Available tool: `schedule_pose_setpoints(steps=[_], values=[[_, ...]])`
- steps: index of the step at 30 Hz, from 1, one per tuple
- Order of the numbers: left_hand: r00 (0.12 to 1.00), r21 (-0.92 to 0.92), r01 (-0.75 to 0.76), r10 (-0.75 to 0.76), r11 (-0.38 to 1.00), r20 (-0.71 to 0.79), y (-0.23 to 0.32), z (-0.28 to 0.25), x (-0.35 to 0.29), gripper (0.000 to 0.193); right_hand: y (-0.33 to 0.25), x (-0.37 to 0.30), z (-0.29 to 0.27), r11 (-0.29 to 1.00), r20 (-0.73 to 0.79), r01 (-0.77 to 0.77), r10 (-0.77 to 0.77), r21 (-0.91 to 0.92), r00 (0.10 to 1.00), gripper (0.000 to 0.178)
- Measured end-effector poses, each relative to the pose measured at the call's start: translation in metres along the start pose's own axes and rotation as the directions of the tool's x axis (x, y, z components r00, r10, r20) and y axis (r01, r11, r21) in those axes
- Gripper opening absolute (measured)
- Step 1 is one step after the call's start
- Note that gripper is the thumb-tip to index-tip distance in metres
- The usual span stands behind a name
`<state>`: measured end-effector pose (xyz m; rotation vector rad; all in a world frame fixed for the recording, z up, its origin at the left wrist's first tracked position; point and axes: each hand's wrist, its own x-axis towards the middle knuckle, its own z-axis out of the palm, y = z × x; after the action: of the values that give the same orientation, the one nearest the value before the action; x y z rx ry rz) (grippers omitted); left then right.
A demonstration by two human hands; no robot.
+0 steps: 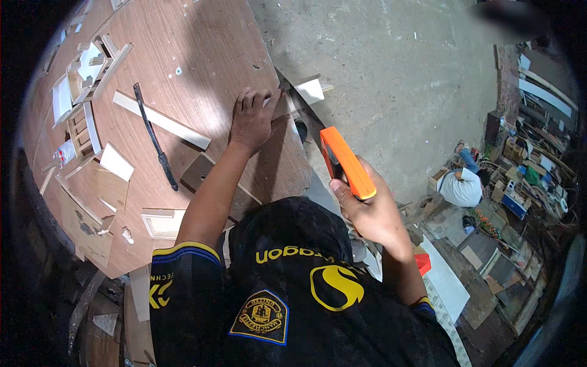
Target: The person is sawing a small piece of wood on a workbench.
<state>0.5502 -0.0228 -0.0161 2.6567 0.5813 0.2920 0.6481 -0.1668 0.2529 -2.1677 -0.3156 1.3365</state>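
Note:
At the right edge of the wooden table, my left hand bears down with bent fingers on a pale wood strip. Most of that strip is hidden under the hand. Gripped in my right hand is a handsaw with an orange handle, seen from above beyond the table edge. Its dark blade looks thin and nearly edge-on, pointing up-left toward the table corner near the strip. A white-faced piece shows beside the blade, past the edge.
On the brown table lie a long white-faced strip, a black rod-like tool and several small wooden frames. Concrete floor stretches to the right. A person in a white shirt crouches beside piled scraps.

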Motion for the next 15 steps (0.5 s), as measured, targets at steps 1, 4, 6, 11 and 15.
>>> schedule_pose_setpoints(steps=[1,4,6,11,15], values=[[1.0,0.014,-0.006,0.006,1.0,-0.008,-0.001,0.002,-0.001,0.054,0.001,0.0,0.001,1.0,0.0,0.004,-0.004,-0.004,1.0,0.028],[1.0,0.014,-0.002,0.002,1.0,0.008,0.001,-0.002,0.002,0.055,0.005,0.0,-0.002,1.0,-0.025,0.007,-0.007,-0.012,1.0,0.028],[1.0,0.004,-0.019,0.019,1.0,0.012,-0.002,-0.002,0.0,0.055,0.006,0.0,-0.008,1.0,0.0,-0.002,0.002,0.003,1.0,0.028],[0.997,-0.04,-0.033,0.036,0.999,0.072,-0.001,-0.008,0.002,0.058,0.002,-0.001,-0.014,0.995,0.001,-0.098,0.098,0.02,0.995,0.027],[0.998,-0.071,-0.049,0.052,0.996,0.035,-0.006,-0.005,0.002,0.057,0.007,0.004,-0.016,0.997,-0.007,-0.067,0.067,0.05,0.998,0.024]])
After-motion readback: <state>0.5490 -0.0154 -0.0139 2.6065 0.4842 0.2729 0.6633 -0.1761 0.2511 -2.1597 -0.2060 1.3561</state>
